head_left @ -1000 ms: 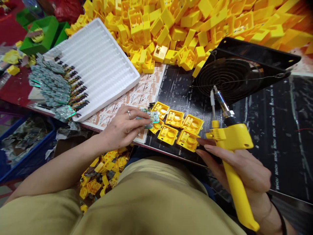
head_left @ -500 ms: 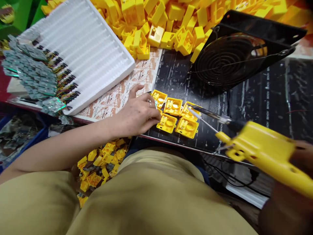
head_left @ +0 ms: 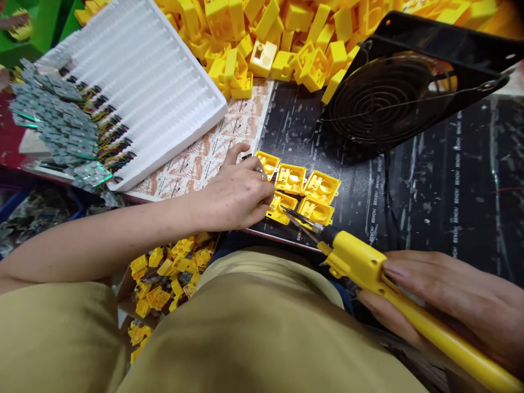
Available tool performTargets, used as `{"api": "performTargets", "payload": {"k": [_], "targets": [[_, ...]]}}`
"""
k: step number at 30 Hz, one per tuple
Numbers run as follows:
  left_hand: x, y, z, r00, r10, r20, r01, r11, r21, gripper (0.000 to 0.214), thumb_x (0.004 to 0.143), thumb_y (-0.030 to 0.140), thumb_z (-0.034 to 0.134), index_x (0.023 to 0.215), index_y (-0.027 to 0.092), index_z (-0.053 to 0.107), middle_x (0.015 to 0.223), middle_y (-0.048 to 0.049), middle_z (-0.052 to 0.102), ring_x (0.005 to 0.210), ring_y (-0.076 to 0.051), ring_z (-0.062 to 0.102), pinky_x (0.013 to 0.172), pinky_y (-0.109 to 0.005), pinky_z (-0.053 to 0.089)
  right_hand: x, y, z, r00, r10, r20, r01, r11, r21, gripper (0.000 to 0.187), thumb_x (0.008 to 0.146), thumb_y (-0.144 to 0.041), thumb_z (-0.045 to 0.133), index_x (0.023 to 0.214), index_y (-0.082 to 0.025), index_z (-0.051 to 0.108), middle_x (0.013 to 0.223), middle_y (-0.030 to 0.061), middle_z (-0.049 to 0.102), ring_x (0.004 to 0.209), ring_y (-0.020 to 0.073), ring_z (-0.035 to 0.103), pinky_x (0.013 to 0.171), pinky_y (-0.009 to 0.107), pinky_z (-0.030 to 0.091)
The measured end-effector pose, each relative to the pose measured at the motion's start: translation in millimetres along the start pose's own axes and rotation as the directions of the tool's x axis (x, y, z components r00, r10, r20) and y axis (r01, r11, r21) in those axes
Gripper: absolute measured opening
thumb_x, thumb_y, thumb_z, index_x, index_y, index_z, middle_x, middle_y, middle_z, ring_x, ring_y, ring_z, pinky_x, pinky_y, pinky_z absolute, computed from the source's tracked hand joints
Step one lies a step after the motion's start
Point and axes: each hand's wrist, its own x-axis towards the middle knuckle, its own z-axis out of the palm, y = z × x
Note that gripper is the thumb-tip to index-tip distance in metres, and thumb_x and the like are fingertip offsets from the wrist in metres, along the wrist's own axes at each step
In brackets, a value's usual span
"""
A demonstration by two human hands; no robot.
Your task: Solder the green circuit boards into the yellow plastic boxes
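Observation:
A small group of open yellow plastic housings (head_left: 321,186) lies in two rows on the black bench mat. My left hand (head_left: 245,191), a ring on one finger, rests at the left end of the group. Its fingers are bent and closed against the nearest housings, and whatever lies under the fingertips is hidden. My right hand (head_left: 450,295) is wrapped round a yellow soldering gun (head_left: 360,259) with a thin metal feed tube beside its tip. The tip sits over the front-row housing (head_left: 282,206) nearest my left hand; whether it touches I cannot tell.
A black fan (head_left: 388,103) stands tilted behind the housings. To the left, a white foam tray (head_left: 164,82) carries a stack of small circuit boards (head_left: 61,120) with wires. Yellow cases (head_left: 262,57) are heaped at the back. More yellow parts (head_left: 176,267) lie below the bench edge.
My right hand has brought the soldering gun leftward, from over the right-hand housings to the front-row housing by my left hand. My left hand has hardly moved.

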Motion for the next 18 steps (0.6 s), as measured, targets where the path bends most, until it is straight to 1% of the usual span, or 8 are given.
{"api": "performTargets", "payload": {"k": [2, 4, 8, 10, 13, 15, 16, 18], "targets": [[2, 1, -0.7, 1.000, 0.011, 0.016, -0.011, 1.000, 0.015, 0.024, 0.087, 0.023, 0.050, 0.070, 0.022, 0.067, 0.068, -0.0011, 0.066, 0.092, -0.023, 0.058, 0.116, -0.060, 0.026, 11, -5, 1, 0.997, -0.074, 0.032, 0.074, 0.997, 0.014, 0.021, 0.092, -0.021, 0.070, 0.111, -0.019, 0.062, 0.081, 0.0031, 0.072, 0.076, 0.0130, 0.071, 0.066, 0.019, 0.061], [2, 1, -1.2, 0.999, 0.011, 0.030, -0.012, 1.000, 0.018, 0.024, 0.086, 0.022, 0.050, 0.069, 0.021, 0.067, 0.070, -0.0015, 0.067, 0.092, -0.023, 0.058, 0.116, -0.062, 0.025, 19, -9, 2, 0.995, -0.093, 0.028, 0.094, 0.995, -0.018, 0.008, 0.097, -0.026, 0.064, 0.101, -0.020, 0.062, 0.079, 0.0023, 0.071, 0.074, 0.0113, 0.070, 0.067, 0.018, 0.061], [2, 0, -0.8, 1.000, 0.002, 0.025, -0.002, 1.000, 0.000, 0.021, 0.083, 0.022, 0.051, 0.069, 0.022, 0.067, 0.070, -0.0007, 0.066, 0.093, -0.023, 0.058, 0.116, -0.063, 0.025, 24, -12, 5, 0.995, -0.081, 0.061, 0.084, 0.996, -0.042, 0.018, 0.100, -0.030, 0.058, 0.087, -0.018, 0.063, 0.078, 0.0041, 0.071, 0.078, 0.0108, 0.070, 0.071, 0.018, 0.060], [3, 1, -0.5, 1.000, -0.003, 0.023, 0.004, 1.000, -0.006, 0.021, 0.083, 0.023, 0.052, 0.068, 0.022, 0.066, 0.068, -0.0001, 0.065, 0.092, -0.022, 0.057, 0.115, -0.063, 0.025, 28, -13, 7, 0.993, -0.104, 0.058, 0.107, 0.993, -0.045, 0.017, 0.100, -0.029, 0.059, 0.087, -0.018, 0.062, 0.079, 0.0039, 0.071, 0.080, 0.0111, 0.071, 0.072, 0.019, 0.060], [5, 2, -0.9, 0.999, -0.007, 0.041, 0.007, 1.000, -0.012, 0.022, 0.082, 0.023, 0.052, 0.064, 0.022, 0.064, 0.067, -0.0007, 0.065, 0.091, -0.023, 0.057, 0.115, -0.062, 0.028, 33, -13, 6, 0.978, -0.199, 0.059, 0.203, 0.977, -0.068, 0.010, 0.098, -0.027, 0.062, 0.092, -0.018, 0.061, 0.079, 0.0020, 0.073, 0.075, 0.0106, 0.071, 0.069, 0.020, 0.060], [6, 2, -1.4, 0.999, -0.006, 0.052, 0.007, 1.000, -0.013, 0.023, 0.082, 0.022, 0.051, 0.063, 0.021, 0.064, 0.065, -0.0011, 0.064, 0.091, -0.023, 0.057, 0.114, -0.060, 0.031, 32, -11, 2, 0.969, -0.234, 0.082, 0.240, 0.968, -0.075, 0.009, 0.096, -0.025, 0.065, 0.096, -0.018, 0.060, 0.080, 0.0010, 0.074, 0.075, 0.0109, 0.071, 0.068, 0.021, 0.061], [6, 2, -1.5, 0.999, -0.003, 0.054, 0.004, 1.000, -0.011, 0.023, 0.082, 0.022, 0.051, 0.063, 0.021, 0.064, 0.065, -0.0011, 0.063, 0.090, -0.023, 0.057, 0.113, -0.059, 0.032, 29, -8, 0, 0.967, -0.237, 0.091, 0.244, 0.967, -0.070, 0.010, 0.094, -0.025, 0.068, 0.098, -0.018, 0.061, 0.082, 0.0011, 0.074, 0.077, 0.0118, 0.071, 0.069, 0.023, 0.062], [6, 2, -1.4, 0.999, 0.005, 0.054, -0.005, 1.000, 0.000, 0.023, 0.083, 0.023, 0.051, 0.064, 0.022, 0.064, 0.065, -0.0010, 0.064, 0.090, -0.023, 0.057, 0.113, -0.058, 0.033, 20, -3, -4, 0.976, -0.202, 0.085, 0.207, 0.977, -0.055, 0.018, 0.088, -0.022, 0.076, 0.100, -0.019, 0.062, 0.086, 0.0022, 0.074, 0.083, 0.0148, 0.072, 0.073, 0.026, 0.064]]}}
